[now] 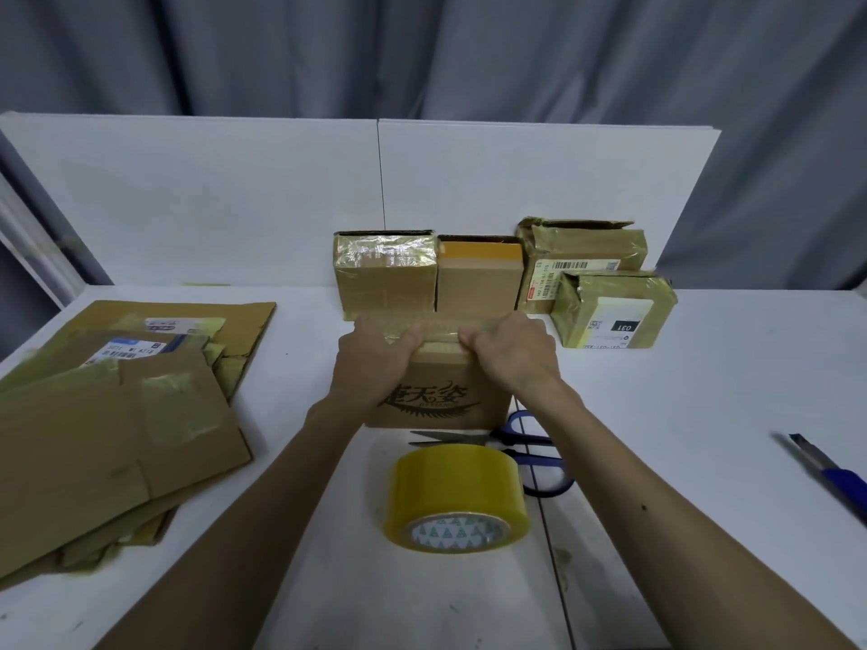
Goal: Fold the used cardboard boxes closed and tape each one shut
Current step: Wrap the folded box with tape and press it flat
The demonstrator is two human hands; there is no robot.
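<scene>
both left hand and right hand clamp the printed box top, spaced along its sideways seam.

The left is blocked by flattened cardboard, the far side by a row of boxes, the near middle by a tape roll and scissors; bare table is left before the knife at right

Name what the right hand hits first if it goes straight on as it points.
The right hand grips the printed box; beyond it, probably the orange-topped box, though depth is unclear.
</scene>
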